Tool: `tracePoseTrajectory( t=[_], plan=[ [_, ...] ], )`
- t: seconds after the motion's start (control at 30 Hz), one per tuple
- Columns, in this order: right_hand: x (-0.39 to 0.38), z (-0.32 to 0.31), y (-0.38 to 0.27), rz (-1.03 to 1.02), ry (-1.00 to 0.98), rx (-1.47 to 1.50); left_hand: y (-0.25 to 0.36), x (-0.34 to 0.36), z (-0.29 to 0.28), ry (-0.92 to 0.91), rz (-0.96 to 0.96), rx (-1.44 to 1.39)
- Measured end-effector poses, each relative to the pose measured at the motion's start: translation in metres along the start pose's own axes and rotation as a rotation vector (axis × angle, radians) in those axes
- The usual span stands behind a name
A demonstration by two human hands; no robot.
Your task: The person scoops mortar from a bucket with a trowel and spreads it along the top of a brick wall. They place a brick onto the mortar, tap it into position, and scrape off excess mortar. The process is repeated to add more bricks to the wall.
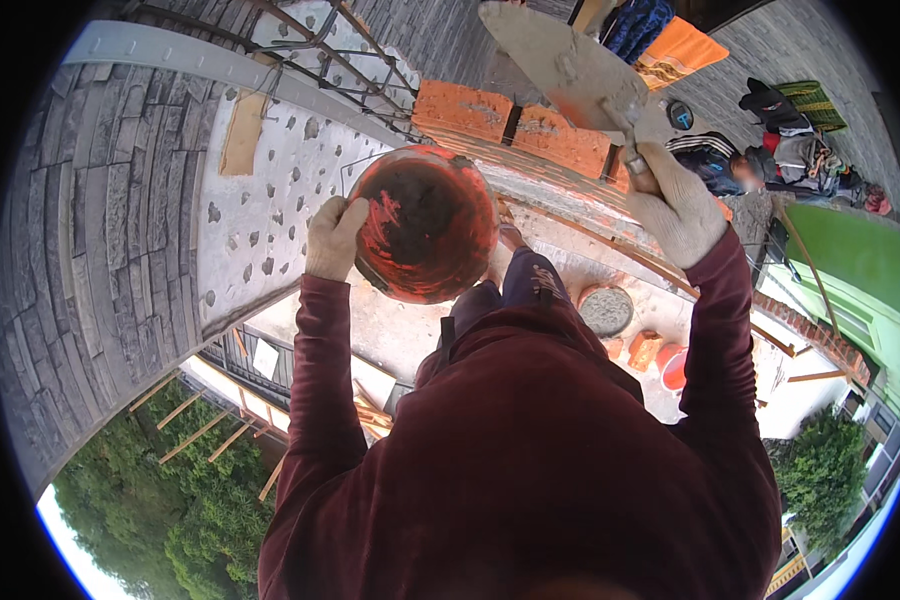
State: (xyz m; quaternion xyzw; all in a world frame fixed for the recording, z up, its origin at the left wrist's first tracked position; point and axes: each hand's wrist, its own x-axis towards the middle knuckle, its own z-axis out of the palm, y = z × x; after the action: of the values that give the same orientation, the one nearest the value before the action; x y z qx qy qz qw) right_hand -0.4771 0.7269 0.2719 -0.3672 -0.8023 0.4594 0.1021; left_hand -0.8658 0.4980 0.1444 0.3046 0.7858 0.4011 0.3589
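My gloved left hand (332,235) grips the rim of a red bucket (470,245), which holds dark, wet-looking material at its bottom. My gloved right hand (675,205) is closed on the handle of a pointed trowel (560,60), its broad blade smeared with grey mortar and held out above a course of orange bricks (460,105). The bricks run just beyond the bucket, with dark gaps between some of them. My feet show beside the bucket, below the wall.
A round tub of grey mix (607,311), a red pail (674,368) and loose bricks lie on the lower floor. Bent steel rebar (325,60) stands at top left, by a chipped white wall (255,220). Another person (715,160) is at right, near piled cloth and bags.
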Motion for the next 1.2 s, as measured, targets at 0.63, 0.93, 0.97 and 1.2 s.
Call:
tracePoseTrajectory(
  t=[0.63, 0.93, 0.97, 1.2],
  plan=[
    [0.023, 0.212, 0.056, 0.071, -0.519, -0.955, -0.011, -0.005, 0.067, -0.054, 0.131, 0.085],
    [0.033, 0.196, 0.024, -0.200, -0.442, -1.036, -0.048, -0.030, 0.073, -0.042, 0.032, -0.071],
    [0.036, 0.206, 0.021, -0.203, -0.393, -1.001, -0.047, -0.029, 0.069, -0.037, 0.036, -0.065],
    [0.019, 0.205, -0.007, -0.137, -0.697, -1.097, -0.034, -0.016, 0.007, -0.015, -0.022, 0.004]
  ],
)
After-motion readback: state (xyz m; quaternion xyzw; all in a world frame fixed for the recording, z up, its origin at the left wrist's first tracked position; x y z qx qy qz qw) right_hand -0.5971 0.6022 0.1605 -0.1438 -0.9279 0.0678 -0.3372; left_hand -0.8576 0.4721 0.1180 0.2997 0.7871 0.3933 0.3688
